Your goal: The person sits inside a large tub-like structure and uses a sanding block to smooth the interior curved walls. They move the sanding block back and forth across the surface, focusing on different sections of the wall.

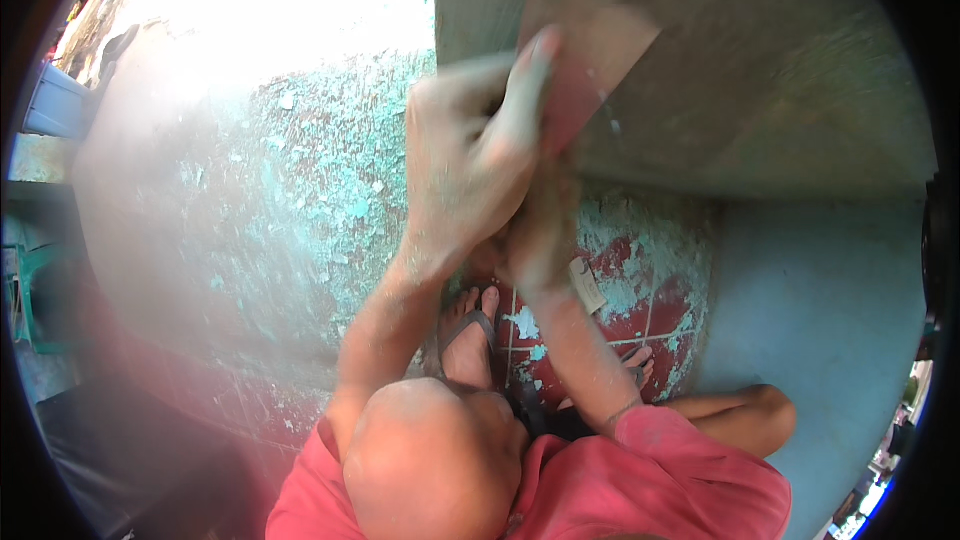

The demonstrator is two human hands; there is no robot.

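My left hand (470, 140) grips a flat, reddish rectangular piece (595, 60), blurred, at the corner where a bright wall with flaking turquoise paint (320, 190) meets a shaded grey wall (750, 70). Its thumb lies along the piece. My right hand (540, 235) is just below and partly behind my left, near the piece's lower end; its fingers are smeared and mostly hidden, so I cannot tell what they hold.
Below, my sandalled feet stand on a red tiled floor (640, 300) strewn with turquoise flakes and a small pale scrap (587, 285). A blue-grey surface (810, 300) closes in the right. A green chair (40, 280) and blue container (50, 100) sit far left.
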